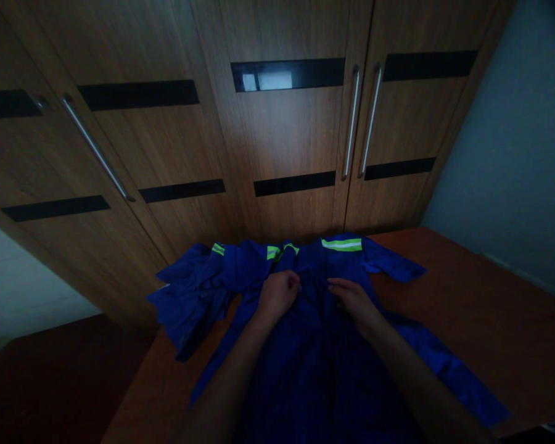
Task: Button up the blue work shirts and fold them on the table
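A blue work garment (300, 370) with yellow-green and silver reflective strips lies spread out in front of me, its lower part reaching towards my body. My left hand (280, 295) is closed in a pinch on the fabric at its upper middle. A short distance to the right, my right hand (354, 302) pinches the front edge of the same garment between thumb and fingers. The dim light hides exactly which fold each hand grips. To the left, more crumpled blue cloth (189, 302) hangs over the table's edge; whether it belongs to the same garment, I cannot tell.
The garment rests on a reddish-brown wooden table (467, 302). Behind it stands a wooden wardrobe (287, 135) with black strips and long metal handles (351, 123). A pale wall (522, 166) is at the right. The floor (65, 376) looks dark at the lower left.
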Tool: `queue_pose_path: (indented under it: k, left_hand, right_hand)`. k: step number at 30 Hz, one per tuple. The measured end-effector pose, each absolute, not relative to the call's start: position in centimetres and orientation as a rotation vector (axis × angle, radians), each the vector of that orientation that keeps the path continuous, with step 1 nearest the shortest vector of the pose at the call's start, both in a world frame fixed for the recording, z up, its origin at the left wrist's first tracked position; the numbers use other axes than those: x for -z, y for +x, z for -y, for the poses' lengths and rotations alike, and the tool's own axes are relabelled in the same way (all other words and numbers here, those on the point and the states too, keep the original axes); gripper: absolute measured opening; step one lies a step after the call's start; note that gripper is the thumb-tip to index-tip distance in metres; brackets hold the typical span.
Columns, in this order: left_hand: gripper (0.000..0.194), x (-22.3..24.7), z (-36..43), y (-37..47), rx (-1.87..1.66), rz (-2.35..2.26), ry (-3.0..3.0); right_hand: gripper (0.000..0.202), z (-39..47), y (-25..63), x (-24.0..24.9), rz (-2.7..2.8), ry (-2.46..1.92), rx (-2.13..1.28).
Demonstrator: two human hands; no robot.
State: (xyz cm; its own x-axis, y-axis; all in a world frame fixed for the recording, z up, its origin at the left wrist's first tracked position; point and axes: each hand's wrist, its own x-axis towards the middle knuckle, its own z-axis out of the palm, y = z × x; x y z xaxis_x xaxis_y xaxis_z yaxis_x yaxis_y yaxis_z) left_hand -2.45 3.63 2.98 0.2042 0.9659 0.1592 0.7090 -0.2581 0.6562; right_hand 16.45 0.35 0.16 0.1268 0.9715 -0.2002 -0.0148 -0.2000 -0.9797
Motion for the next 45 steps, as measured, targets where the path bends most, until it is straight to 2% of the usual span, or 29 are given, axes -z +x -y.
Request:
queue_pose_path:
  k: [7, 13, 20, 27, 38, 45]
  left_hand:
    - [0.012, -4.5, -4.2, -0.8, -1.029, -1.341, 1.595]
    - [0.008, -4.2, -4.4, 0.6, -1.151, -1.227, 1.413]
    - [0.018, -2.4, -4.2, 0.0, -1.209, -1.179, 1.336]
    - [0.013, -2.0, -2.9, 0.2, -1.114, -1.191, 1.190]
    - [0.003, -0.3, -2.8, 0.4, -1.098, -1.312, 1.300]
    - [0.010, 0.0, -2.6, 0.5, -1.151, -1.530, 1.574]
  right_hand:
    - [0.026, -1.1, 16.1, -0.7, 0.924, -1.287, -1.281]
    - [0.027, -1.5, 15.2, -2.1, 0.957, -1.158, -1.330]
    - [0.029, -0.7, 14.8, -1.9, 0.902, -1.088, -1.444]
    - [0.019, -1.1, 14.6, 0.0, 0.917, -1.014, -1.524]
    - [0.037, -1.4, 14.7, 2.2, 0.742, -0.901, -1.488]
    - [0.032, -0.7, 15.2, 1.0, 0.815, -0.890, -1.460]
